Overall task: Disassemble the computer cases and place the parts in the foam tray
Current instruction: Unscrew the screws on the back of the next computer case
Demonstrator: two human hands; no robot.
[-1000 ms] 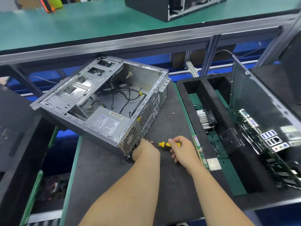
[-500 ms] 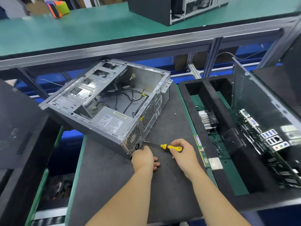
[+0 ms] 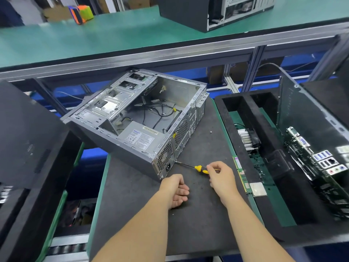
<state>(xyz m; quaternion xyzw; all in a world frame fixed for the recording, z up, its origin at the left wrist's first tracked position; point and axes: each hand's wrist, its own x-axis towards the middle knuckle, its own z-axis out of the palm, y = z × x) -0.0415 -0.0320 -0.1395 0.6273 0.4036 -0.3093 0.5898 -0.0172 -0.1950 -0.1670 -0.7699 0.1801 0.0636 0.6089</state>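
While the open computer case [image 3: 136, 118] lies on its side at frame centre on the dark desk [image 3: 198, 224], the right hand [image 3: 221, 176] pinches the yellow-handled screwdriver [image 3: 200, 168]; grip is narrow, fingers curled round the handle. Shaft runs up-left, tip at the rear panel's lower corner just beside the power supply [image 3: 143, 138]. Left hand [image 3: 174, 190] rests on the desk just below that corner, palm turned up, fingers loosely curled, holding nothing, apart from the case. Loose cables lie inside the case. One small screw [image 3: 210, 132] sits on the desk right of the case. Foam tray [image 3: 239, 140] fills the right of frame: heatsink [image 3: 245, 138] in a middle slot, memory stick [image 3: 240, 173] and CPU chip [image 3: 257, 189] along its left edge, motherboard [image 3: 311, 159] at far right. Second case [image 3: 198, 12] on the upper green shelf [image 3: 94, 36].
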